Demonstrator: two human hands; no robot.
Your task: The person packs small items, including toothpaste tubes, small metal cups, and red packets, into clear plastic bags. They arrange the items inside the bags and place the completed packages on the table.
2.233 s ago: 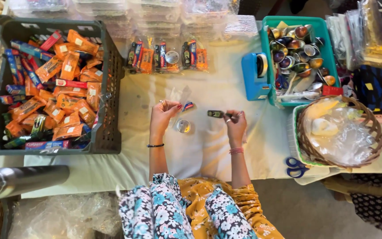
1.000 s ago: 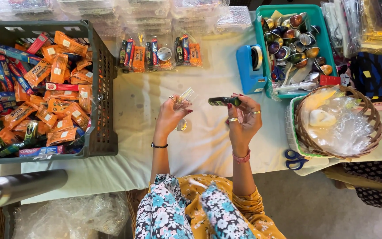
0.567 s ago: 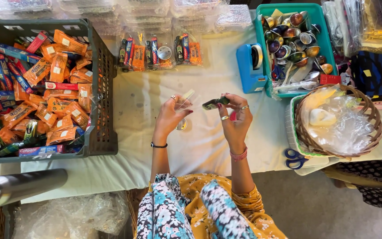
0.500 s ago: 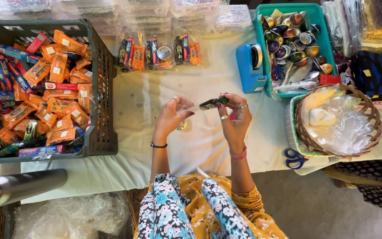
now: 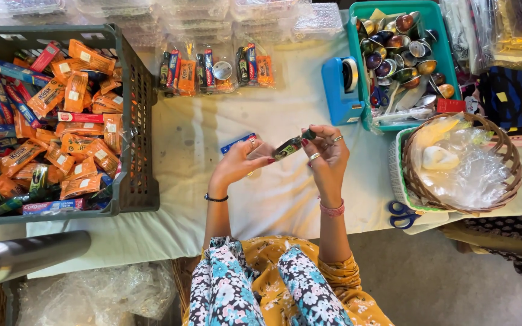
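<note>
Above the bench (image 5: 212, 157), the right hand (image 5: 327, 158) pinches a small dark tube (image 5: 291, 145) at its right end. The left hand (image 5: 240, 163) grips a clear pouch (image 5: 255, 150). The tube looks light, stiff, possibly slippery; best held mid-body.

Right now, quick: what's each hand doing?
Left hand: closed on a small clear bag with a blue packet in it.
Right hand: closed on a small dark tube, tip at the bag.

Small dark green tube (image 5: 289, 146), tilted, btwn both hands, above table
</note>
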